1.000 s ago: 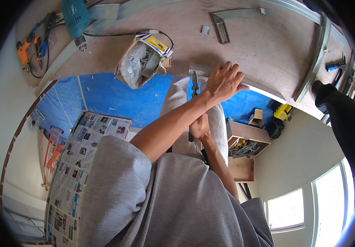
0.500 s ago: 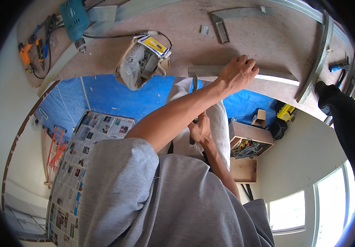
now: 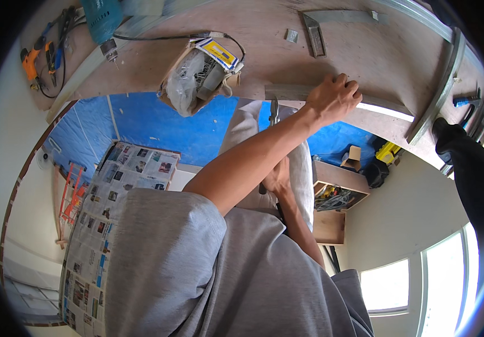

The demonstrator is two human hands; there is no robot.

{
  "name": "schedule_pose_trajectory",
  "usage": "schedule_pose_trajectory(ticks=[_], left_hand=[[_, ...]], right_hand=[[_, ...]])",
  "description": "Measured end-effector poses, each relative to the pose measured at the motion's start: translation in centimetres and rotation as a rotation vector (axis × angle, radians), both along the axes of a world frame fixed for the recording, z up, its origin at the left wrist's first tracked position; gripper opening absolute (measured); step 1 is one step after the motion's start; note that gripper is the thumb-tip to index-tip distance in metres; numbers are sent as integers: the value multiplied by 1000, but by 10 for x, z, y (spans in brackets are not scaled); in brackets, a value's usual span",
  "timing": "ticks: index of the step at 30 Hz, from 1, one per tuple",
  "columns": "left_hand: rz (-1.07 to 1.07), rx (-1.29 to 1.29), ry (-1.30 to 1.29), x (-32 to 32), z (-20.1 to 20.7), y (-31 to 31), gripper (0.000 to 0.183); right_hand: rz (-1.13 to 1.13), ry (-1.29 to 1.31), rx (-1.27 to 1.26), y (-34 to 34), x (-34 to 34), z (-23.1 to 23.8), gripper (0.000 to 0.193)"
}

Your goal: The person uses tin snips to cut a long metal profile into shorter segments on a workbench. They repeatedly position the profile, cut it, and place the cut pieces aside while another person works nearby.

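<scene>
My left hand [image 3: 334, 100] is closed over a narrow grey metal channel [image 3: 284, 91] lying along the near edge of the workbench. Its left end sticks out beyond my fingers. Lower down, in front of my body, my right hand [image 3: 277, 177] is wrapped around the handles of a pair of snips [image 3: 274, 112]. The metal jaws point up at the channel's near edge, close to its left end. Whether they bite the metal I cannot tell. My left forearm crosses over and hides the middle of the snips.
A box of screws [image 3: 188, 84], a teal drill [image 3: 101, 25], orange-handled tools [image 3: 30, 64] and a square [image 3: 315, 36] lie on the bench [image 3: 259, 45]. A long metal track [image 3: 438, 84] and a dark fabric-covered shape [image 3: 464, 163] are at right. Below are blue sheeting [image 3: 163, 132] and a wooden toolbox [image 3: 340, 177].
The view has shifted slightly, so the bench things sit a little further right. Both hands keep their holds, and the snips' jaws look slightly turned beside the channel.
</scene>
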State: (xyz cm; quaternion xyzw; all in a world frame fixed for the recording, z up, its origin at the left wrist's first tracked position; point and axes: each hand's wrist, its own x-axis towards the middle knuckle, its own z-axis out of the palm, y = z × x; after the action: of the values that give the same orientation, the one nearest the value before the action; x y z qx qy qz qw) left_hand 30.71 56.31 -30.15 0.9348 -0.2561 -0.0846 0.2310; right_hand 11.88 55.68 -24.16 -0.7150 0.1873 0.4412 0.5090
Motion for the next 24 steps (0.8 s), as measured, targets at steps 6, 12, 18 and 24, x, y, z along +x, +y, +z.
schedule_pose_trajectory(ticks=[6,12,18,24], left_hand=[[-29,20,57,1,4,2,9],[-27,3,66,1,1,2,9],[-49,-3,75,1,0,1,10],[-46,-1,86,1,2,2,11]], right_hand=[[120,-97,-2,-15,-1,-10,40],[115,-133,-4,-12,-7,-8,38],[158,-142,-2,-10,-5,-4,39],[95,20,2,-16,4,6,46]])
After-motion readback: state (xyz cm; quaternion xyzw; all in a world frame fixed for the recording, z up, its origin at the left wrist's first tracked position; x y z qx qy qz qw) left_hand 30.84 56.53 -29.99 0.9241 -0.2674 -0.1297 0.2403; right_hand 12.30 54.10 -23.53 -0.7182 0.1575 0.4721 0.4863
